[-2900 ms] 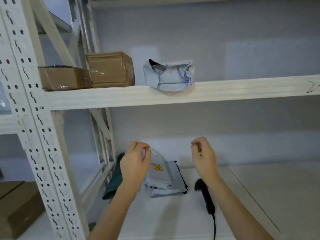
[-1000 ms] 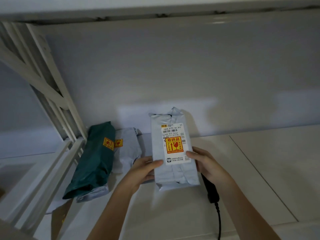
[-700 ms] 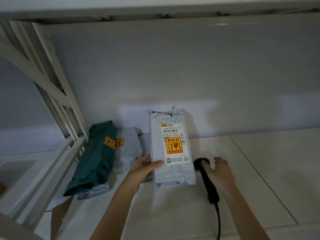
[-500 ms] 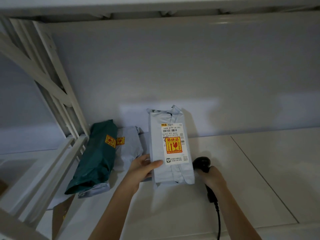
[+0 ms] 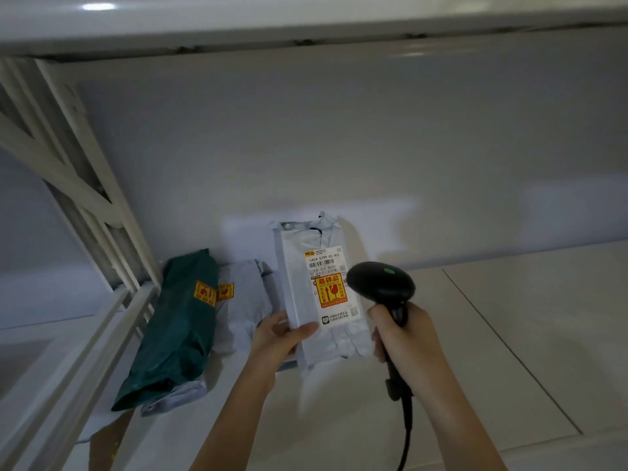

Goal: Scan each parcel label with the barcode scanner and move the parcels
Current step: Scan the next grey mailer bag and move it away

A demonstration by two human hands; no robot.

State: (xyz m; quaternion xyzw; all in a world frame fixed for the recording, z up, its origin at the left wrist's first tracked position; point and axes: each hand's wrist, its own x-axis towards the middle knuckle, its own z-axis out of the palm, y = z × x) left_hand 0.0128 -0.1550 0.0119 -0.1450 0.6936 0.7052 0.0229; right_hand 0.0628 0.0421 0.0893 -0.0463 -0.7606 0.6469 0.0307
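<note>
A grey parcel (image 5: 299, 287) stands upright on the white shelf (image 5: 509, 334), its label (image 5: 331, 287) with a barcode and an orange sticker facing me. My left hand (image 5: 278, 338) holds the parcel's lower left edge, thumb across the front. My right hand (image 5: 404, 338) grips the handle of the black barcode scanner (image 5: 380, 283), lifted off the shelf. The scanner's head sits just right of the label and overlaps its edge. Its cable (image 5: 406, 436) hangs down.
A dark green parcel (image 5: 180, 328) and another grey parcel (image 5: 241, 300) lie to the left, against the white rack upright (image 5: 85, 198). The upper shelf's beam (image 5: 306, 25) runs overhead. A seam crosses the shelf at right.
My right hand let go of the parcel, took the scanner off the shelf and raised it to the label. My left hand kept the parcel upright.
</note>
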